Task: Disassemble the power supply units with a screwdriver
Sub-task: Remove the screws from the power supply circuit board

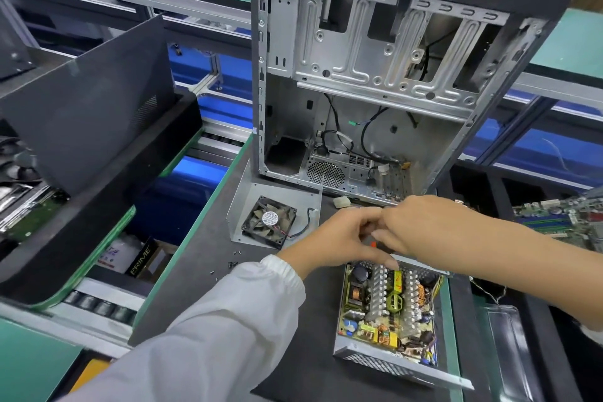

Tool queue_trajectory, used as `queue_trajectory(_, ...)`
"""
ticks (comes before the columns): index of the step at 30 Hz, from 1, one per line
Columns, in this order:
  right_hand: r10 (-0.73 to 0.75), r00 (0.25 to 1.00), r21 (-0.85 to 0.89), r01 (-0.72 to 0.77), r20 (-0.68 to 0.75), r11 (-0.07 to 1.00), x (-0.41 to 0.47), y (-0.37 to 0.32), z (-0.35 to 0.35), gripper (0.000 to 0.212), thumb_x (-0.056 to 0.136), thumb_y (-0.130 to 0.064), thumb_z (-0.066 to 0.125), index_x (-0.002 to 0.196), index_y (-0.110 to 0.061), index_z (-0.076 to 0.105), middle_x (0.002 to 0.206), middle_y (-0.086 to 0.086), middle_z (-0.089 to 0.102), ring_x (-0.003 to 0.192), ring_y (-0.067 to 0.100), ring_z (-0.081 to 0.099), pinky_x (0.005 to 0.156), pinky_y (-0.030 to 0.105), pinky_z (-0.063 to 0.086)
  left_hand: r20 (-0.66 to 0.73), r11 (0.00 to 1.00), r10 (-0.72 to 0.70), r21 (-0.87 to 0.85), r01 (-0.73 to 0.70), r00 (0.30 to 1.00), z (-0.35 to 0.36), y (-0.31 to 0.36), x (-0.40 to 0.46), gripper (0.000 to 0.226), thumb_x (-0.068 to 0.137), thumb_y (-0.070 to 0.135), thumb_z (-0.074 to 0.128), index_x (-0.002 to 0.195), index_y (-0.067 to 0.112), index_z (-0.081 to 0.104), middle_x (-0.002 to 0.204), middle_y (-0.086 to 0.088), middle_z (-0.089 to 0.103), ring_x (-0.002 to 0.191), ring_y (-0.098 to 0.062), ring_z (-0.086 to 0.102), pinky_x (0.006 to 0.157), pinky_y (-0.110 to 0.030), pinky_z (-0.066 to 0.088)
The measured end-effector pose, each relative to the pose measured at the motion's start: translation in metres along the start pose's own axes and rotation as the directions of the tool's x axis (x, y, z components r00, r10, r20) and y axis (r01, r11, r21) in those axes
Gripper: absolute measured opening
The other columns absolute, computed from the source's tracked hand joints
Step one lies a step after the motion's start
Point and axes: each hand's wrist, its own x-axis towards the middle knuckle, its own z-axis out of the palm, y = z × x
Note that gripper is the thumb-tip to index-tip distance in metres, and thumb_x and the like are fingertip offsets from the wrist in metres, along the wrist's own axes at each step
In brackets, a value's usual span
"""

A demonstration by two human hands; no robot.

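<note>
An opened power supply unit (pixel 388 313) lies on the dark mat, its circuit board, heatsinks and coils exposed. Its removed metal cover (pixel 244 202) with a black fan (pixel 269 220) lies behind and to the left. My left hand (pixel 332 238) and my right hand (pixel 424 225) meet just above the unit's far end. Both have curled fingers round a dark screwdriver (pixel 373 243) with a red-orange mark, which is mostly hidden between them. Several small loose screws (pixel 232 264) lie on the mat left of the unit.
An empty computer case (pixel 375 75) stands upright right behind my hands, cables hanging inside. A dark side panel (pixel 98 101) leans in a black tray on the left. Circuit boards (pixel 567 215) lie at the right. A white connector (pixel 341 202) rests by the case.
</note>
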Motion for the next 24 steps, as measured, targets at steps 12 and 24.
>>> queue_trajectory(12, -0.012, 0.999, 0.247, 0.001, 0.043, 0.969, -0.012, 0.016, -0.004, 0.05, 0.082, -0.07, 0.048, 0.106, -0.027, 0.043, 0.093, -0.004, 0.04, 0.071, 0.013, 0.042, 0.058, 0.026, 0.035, 0.088, 0.997, -0.031, 0.08, 0.024, 0.996, -0.014, -0.01, 0.003, 0.024, 0.076, 0.002, 0.079, 0.068, 0.016, 0.061, 0.051, 0.019, 0.042, 0.052, 0.004, 0.037, 0.056, -0.015, 0.028)
queue_trajectory(24, -0.165, 0.978, -0.138, 0.146, -0.132, 0.98, -0.004, 0.009, 0.01, 0.067, 0.08, -0.019, 0.068, 0.132, -0.034, 0.029, 0.105, 0.0, 0.028, 0.087, 0.017, 0.023, 0.062, 0.026, 0.025, 0.179, 0.996, -0.089, -0.006, 0.091, 0.98, -0.02, -0.009, 0.007, 0.023, 0.084, 0.001, 0.072, 0.107, 0.008, 0.069, 0.081, 0.015, 0.059, 0.07, 0.005, 0.046, 0.074, -0.014, 0.036)
